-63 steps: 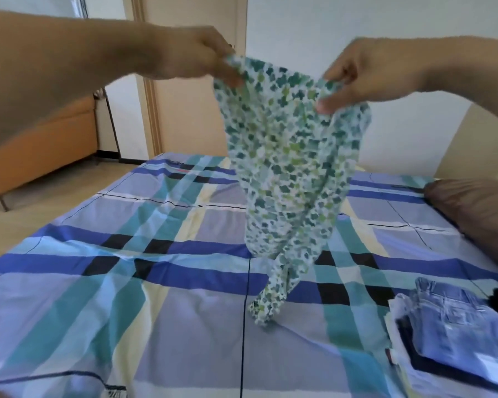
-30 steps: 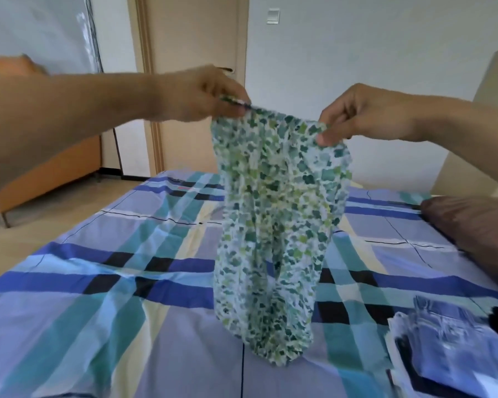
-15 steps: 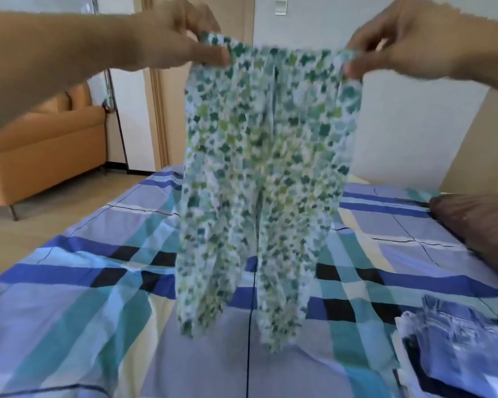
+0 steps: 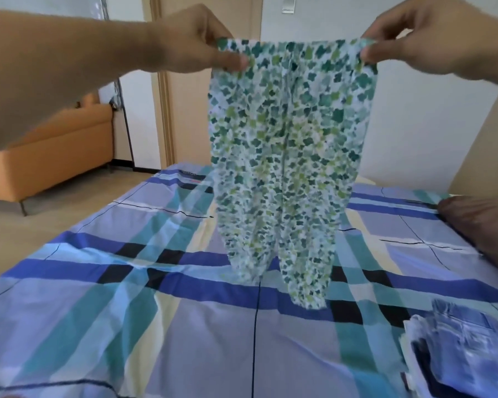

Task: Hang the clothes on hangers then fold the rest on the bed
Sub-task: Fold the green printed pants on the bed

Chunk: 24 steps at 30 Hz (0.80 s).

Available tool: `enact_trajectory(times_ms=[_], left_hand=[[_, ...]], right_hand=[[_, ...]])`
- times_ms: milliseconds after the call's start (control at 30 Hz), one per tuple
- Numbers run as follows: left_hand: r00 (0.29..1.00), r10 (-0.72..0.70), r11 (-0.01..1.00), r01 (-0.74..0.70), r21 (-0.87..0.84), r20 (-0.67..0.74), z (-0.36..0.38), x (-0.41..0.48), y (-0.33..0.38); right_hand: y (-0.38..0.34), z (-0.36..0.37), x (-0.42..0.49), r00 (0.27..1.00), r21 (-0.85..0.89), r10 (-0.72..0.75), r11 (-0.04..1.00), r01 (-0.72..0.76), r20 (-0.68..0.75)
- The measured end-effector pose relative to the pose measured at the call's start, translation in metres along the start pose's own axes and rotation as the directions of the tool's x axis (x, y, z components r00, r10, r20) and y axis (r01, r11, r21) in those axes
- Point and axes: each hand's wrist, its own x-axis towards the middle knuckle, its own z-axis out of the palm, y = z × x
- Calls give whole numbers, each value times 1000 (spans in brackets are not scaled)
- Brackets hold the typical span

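A small pair of white trousers with a green floral print (image 4: 288, 156) hangs in the air above the bed (image 4: 104, 305), both legs dangling straight down. My left hand (image 4: 196, 38) pinches the left corner of the waistband. My right hand (image 4: 414, 35) pinches the right corner, and the waistband is stretched flat between the two. The leg ends hang just above the checked blue, teal and cream sheet.
A stack of folded clothes with blue denim on top (image 4: 466, 351) lies at the bed's near right. A brown pillow (image 4: 480, 222) sits at the right edge. An orange sofa (image 4: 55, 156) stands on the floor to the left, a door (image 4: 207, 81) behind.
The trousers went from a bunched, twisted bundle to hanging open and flat. Both hands rose and moved apart, stretching the waistband, and the legs lifted off the sheet.
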Motion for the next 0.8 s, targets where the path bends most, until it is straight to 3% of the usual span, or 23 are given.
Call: enact_trajectory(times_ms=[167,267,367,467,533,633,700,800], left_hand=[[999,-20,999,21,49,-26,2,5,4],[994,-73,994,66,-89,-78,10,11,5],[992,-100,946,70,-317,-79,17,18,3],[986,-162,828,162,-537,48,22,21,5],[955,-253,742,296,-602,157,28,23,8],[852,-437,542,507,-670,290,40,26,13],[815,-524,523,538,-661,248,46,29,21],[838,-525,576,480,-662,150,50,32,41]], right_hand=[[1,8,-1,1000,71,21,997,-22,15],[-1,11,1,994,292,103,951,-105,23],[7,14,2,966,548,154,800,-244,206],[12,27,0,905,652,205,636,-413,374],[12,38,0,891,673,262,585,-452,371],[4,52,4,851,653,411,553,-518,326],[-10,57,8,831,666,469,521,-533,298],[-42,57,13,867,724,424,508,-467,262]])
